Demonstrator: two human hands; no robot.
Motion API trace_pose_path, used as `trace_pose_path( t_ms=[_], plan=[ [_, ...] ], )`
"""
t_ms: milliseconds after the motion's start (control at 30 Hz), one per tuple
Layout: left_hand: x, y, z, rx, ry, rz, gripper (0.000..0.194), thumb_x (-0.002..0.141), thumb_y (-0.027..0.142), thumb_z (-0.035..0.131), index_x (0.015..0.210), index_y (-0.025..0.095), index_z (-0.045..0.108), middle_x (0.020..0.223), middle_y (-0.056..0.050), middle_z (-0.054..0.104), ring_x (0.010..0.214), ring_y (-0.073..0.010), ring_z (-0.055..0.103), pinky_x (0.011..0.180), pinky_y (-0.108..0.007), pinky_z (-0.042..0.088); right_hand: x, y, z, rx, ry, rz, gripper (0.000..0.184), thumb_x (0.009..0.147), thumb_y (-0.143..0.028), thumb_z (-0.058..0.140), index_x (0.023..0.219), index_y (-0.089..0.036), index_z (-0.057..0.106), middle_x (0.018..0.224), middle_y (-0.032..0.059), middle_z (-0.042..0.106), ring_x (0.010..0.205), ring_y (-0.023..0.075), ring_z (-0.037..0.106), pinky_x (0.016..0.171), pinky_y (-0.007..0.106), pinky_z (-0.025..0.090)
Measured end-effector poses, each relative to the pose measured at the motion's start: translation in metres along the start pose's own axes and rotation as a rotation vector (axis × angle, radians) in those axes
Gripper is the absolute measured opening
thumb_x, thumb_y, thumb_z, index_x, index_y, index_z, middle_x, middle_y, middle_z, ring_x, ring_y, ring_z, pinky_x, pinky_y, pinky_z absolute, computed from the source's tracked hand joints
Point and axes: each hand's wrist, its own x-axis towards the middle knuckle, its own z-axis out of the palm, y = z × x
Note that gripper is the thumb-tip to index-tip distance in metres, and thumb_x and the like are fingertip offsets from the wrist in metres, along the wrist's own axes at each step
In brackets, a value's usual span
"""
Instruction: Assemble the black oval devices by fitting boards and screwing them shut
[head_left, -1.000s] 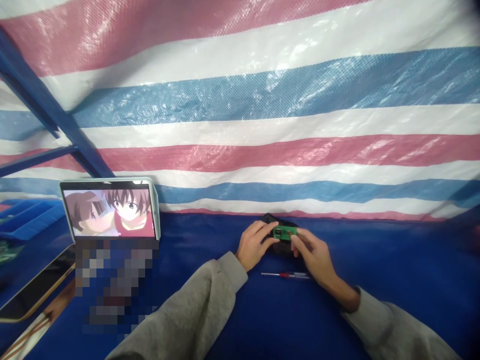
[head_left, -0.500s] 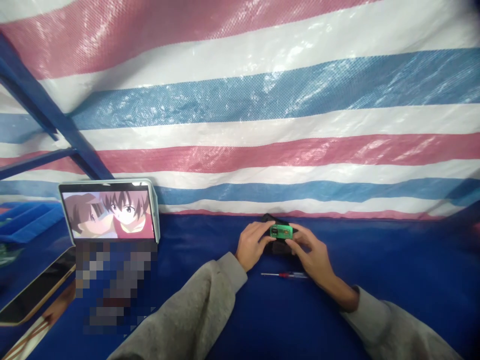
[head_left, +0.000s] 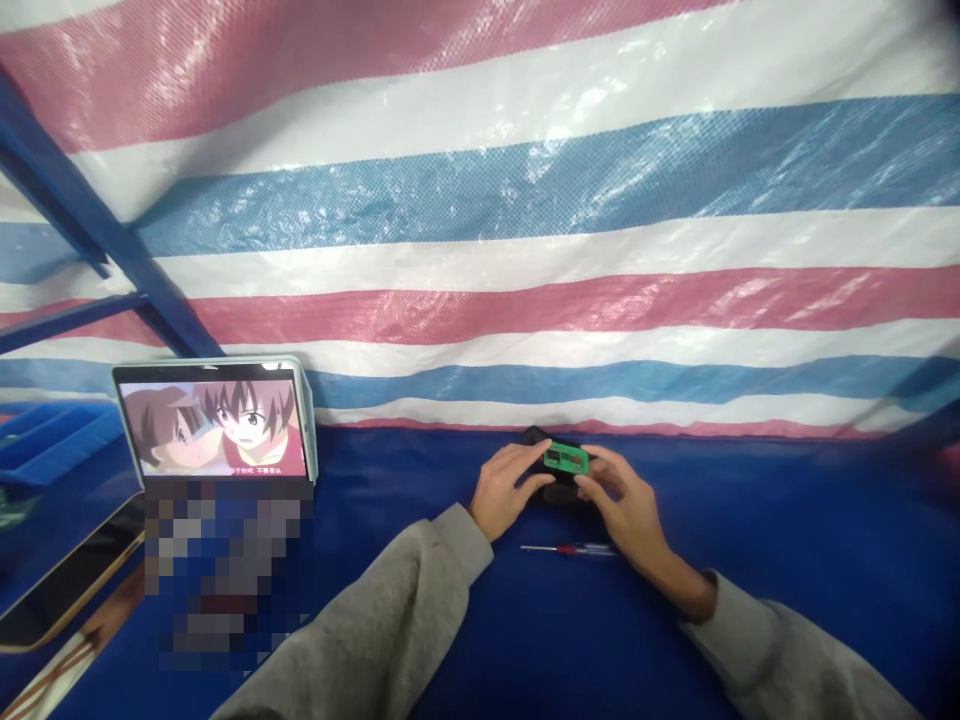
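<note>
A small green circuit board [head_left: 567, 459] with dark parts on its face is held between my two hands, tilted a little down to the right. My left hand [head_left: 510, 487] grips its left end with fingers and thumb. At the board's right end, my right hand [head_left: 624, 498] has its fingertips and thumb closed on the edge. Behind and beneath the board lies a black object [head_left: 556, 494], partly hidden by my hands. A screwdriver [head_left: 566, 549] with a red and clear handle rests on the blue table below, its shaft pointing left.
A tablet [head_left: 214, 420] playing a cartoon stands at the left. In front of it are a phone [head_left: 71, 575] and a blurred-out patch. Blue trays [head_left: 60, 440] sit at the far left edge. A striped tarp [head_left: 525, 300] hangs behind the blue table [head_left: 540, 640].
The green board has tilted in my fingers, its right end dropping lower. My right fingers have shifted slightly along its edge. The screwdriver and black object stay put.
</note>
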Motion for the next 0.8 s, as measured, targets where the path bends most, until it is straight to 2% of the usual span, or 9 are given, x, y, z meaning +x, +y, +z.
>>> trace_pose_path(
  t_ms=[133, 200, 267, 367, 533, 700, 800],
  plan=[
    [0.0, 0.001, 0.001, 0.017, -0.022, 0.026, 0.037, 0.092, 0.034, 0.058, 0.128, 0.022, 0.057, 0.097, -0.006, 0.068, 0.09, -0.0185, 0.063, 0.086, -0.034, 0.054, 0.002, -0.004, -0.003, -0.045, 0.012, 0.014, 0.026, 0.083, -0.045, 0.06, 0.09, -0.02, 0.065, 0.073, 0.0031, 0.068, 0.066, 0.0189, 0.066, 0.069, 0.033, 0.054],
    [0.0, 0.001, 0.001, 0.04, -0.027, 0.02, 0.038, 0.091, 0.036, 0.059, 0.126, 0.022, 0.058, 0.091, -0.006, 0.067, 0.086, -0.0185, 0.063, 0.083, -0.034, 0.054, 0.002, -0.007, -0.004, -0.113, 0.004, -0.004, 0.029, 0.086, -0.046, 0.055, 0.075, -0.021, 0.066, 0.07, 0.0035, 0.069, 0.065, 0.0191, 0.065, 0.068, 0.032, 0.052],
    [0.0, 0.001, 0.001, 0.055, -0.038, 0.009, 0.039, 0.09, 0.036, 0.06, 0.127, 0.022, 0.058, 0.096, -0.006, 0.067, 0.09, -0.0191, 0.063, 0.085, -0.035, 0.054, 0.002, -0.009, -0.005, -0.165, -0.002, -0.03, 0.034, 0.088, -0.045, 0.052, 0.068, -0.021, 0.064, 0.065, 0.0017, 0.066, 0.062, 0.0176, 0.062, 0.065, 0.03, 0.05],
    [0.0, 0.003, 0.0, 0.074, -0.078, 0.011, 0.037, 0.093, 0.034, 0.057, 0.128, 0.023, 0.055, 0.115, -0.008, 0.063, 0.103, -0.0199, 0.061, 0.093, -0.035, 0.05, 0.001, -0.01, -0.005, -0.204, -0.001, -0.072, 0.036, 0.089, -0.044, 0.051, 0.062, -0.021, 0.058, 0.059, -0.0005, 0.061, 0.058, 0.0155, 0.057, 0.061, 0.028, 0.047],
    [0.003, 0.009, -0.004, 0.214, -0.134, 0.039, 0.025, 0.092, 0.034, 0.057, 0.112, 0.02, 0.063, 0.115, -0.009, 0.064, 0.105, -0.0224, 0.059, 0.089, -0.038, 0.047, 0.002, -0.009, -0.004, -0.24, -0.011, -0.111, 0.034, 0.09, -0.044, 0.049, 0.066, -0.022, 0.06, 0.065, 0.0005, 0.062, 0.062, 0.0163, 0.057, 0.064, 0.029, 0.046],
    [0.003, 0.01, -0.008, 0.282, -0.189, 0.013, 0.019, 0.085, 0.03, 0.062, 0.101, 0.019, 0.063, 0.099, -0.007, 0.068, 0.1, -0.0232, 0.059, 0.09, -0.039, 0.041, 0.005, 0.0, -0.006, -0.275, 0.097, -0.174, 0.028, 0.094, -0.04, 0.043, 0.086, -0.023, 0.065, 0.091, 0.0055, 0.066, 0.092, 0.0218, 0.058, 0.085, 0.036, 0.045],
    [0.001, 0.01, -0.008, 0.318, -0.234, -0.008, 0.019, 0.082, 0.027, 0.064, 0.099, 0.018, 0.062, 0.095, -0.006, 0.068, 0.1, -0.0247, 0.058, 0.088, -0.04, 0.039, 0.006, 0.004, -0.006, -0.275, 0.13, -0.172, 0.027, 0.094, -0.038, 0.042, 0.092, -0.024, 0.065, 0.097, 0.0065, 0.065, 0.098, 0.0228, 0.057, 0.09, 0.039, 0.043]
  ],
)
